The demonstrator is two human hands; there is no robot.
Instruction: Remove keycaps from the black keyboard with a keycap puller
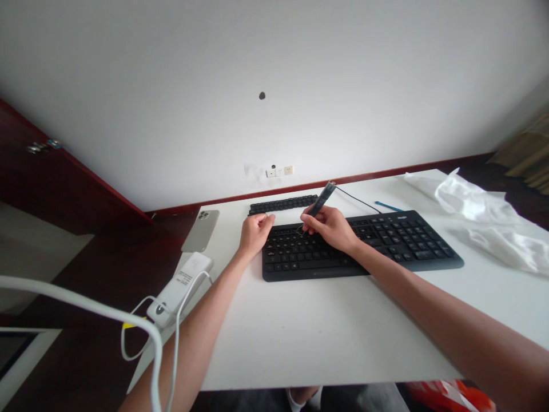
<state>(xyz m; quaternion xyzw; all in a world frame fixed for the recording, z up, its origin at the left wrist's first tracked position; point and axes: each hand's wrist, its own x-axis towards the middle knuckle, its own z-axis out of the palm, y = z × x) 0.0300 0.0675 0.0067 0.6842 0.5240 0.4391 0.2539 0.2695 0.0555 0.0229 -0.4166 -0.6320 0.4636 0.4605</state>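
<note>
Your right hand point(330, 227) pinches the dark handle of a wire keycap puller point(322, 200) between thumb and fingers. The handle slants up and away, slightly glossy; its thin wire end sits over the upper-left keys of the keyboard point(412, 234), though contact with any single key cannot be confirmed.

Your left hand point(256, 233) is curled, fingers folded in, just at the keyboard's upper-left corner; whether anything is inside it cannot be determined.

The keyboard lies flat on the white table point(300, 337) in front of you. It is matte black, full-size, with rounded corners, pale key legends, a number block at right and a light logo, too small to read, at upper right. A thin black cable point(358, 199) meets its rear edge.

Behind it, black keycaps point(283, 203) stand in close rows. A blue stick point(389, 206) lies near the rear edge.
</note>
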